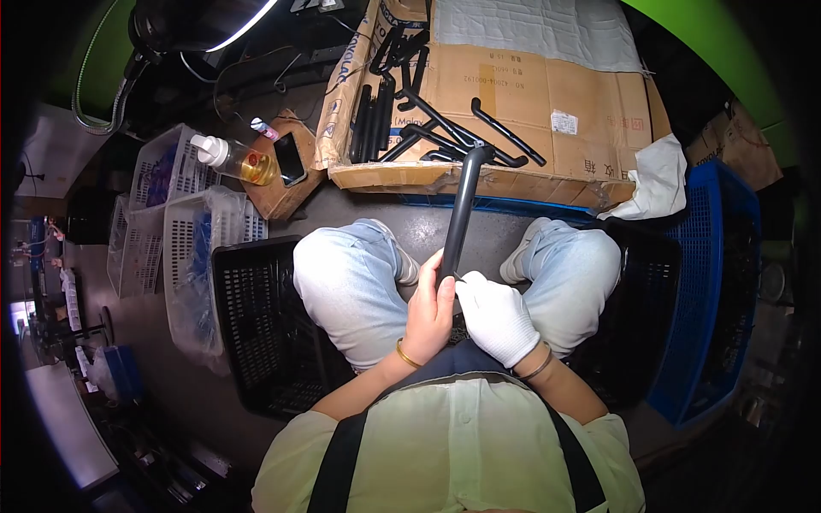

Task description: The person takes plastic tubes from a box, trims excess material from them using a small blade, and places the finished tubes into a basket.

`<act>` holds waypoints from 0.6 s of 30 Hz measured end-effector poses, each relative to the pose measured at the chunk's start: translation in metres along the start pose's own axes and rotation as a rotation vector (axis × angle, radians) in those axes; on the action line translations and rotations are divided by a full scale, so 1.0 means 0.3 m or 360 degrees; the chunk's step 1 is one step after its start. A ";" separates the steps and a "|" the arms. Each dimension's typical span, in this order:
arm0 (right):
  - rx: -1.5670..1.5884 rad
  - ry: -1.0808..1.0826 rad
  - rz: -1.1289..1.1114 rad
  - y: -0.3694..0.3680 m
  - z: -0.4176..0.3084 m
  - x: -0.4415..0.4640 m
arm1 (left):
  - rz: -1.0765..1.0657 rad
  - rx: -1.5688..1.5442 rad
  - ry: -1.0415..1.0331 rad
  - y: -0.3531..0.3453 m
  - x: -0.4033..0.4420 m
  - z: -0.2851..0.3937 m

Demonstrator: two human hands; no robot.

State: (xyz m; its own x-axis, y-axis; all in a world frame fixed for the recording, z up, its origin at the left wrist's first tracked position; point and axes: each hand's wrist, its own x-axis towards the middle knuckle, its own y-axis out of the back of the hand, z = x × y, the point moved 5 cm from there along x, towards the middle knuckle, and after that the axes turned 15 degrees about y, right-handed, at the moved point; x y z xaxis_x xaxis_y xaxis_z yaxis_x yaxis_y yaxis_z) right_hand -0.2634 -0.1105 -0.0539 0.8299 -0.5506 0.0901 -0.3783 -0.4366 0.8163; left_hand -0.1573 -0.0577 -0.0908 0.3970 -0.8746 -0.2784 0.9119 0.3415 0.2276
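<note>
While the left hand grips the black tube near its lower end, the gloved right hand curls beside it, its hold unclear; this looks like close handwork, the next move calling for steadiness. Beyond both hands, more tubes lie on cardboard.

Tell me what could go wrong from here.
The bare left hand might get scraped if the black tube slips, as only the right hand is gloved. The pump bottle stands close to the phone; knocked over, it could wet it.
</note>
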 end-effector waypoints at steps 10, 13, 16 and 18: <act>0.0364 -0.0035 0.1054 0.121 0.098 -0.008 | -0.0591 -0.0925 0.0894 -0.010 -0.003 -0.055; 0.0886 -0.0526 0.1274 0.213 0.252 -0.022 | -0.1201 -0.0929 0.0953 0.013 -0.026 -0.073; 0.1178 -0.0732 0.0946 0.236 0.268 -0.007 | -0.1519 -0.0855 0.0969 0.022 -0.056 -0.071; 0.1100 -0.0570 0.0769 0.206 0.247 0.009 | -0.1645 -0.0795 0.0917 0.014 -0.061 -0.115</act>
State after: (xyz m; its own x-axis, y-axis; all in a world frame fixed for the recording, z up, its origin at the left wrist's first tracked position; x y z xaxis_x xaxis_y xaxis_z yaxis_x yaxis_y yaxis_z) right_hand -0.3149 -0.1916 -0.0454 0.3845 -0.9214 0.0567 -0.9082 -0.3665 0.2020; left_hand -0.1571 -0.0285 -0.1169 -0.6413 -0.5777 -0.5050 0.7117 -0.2021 -0.6728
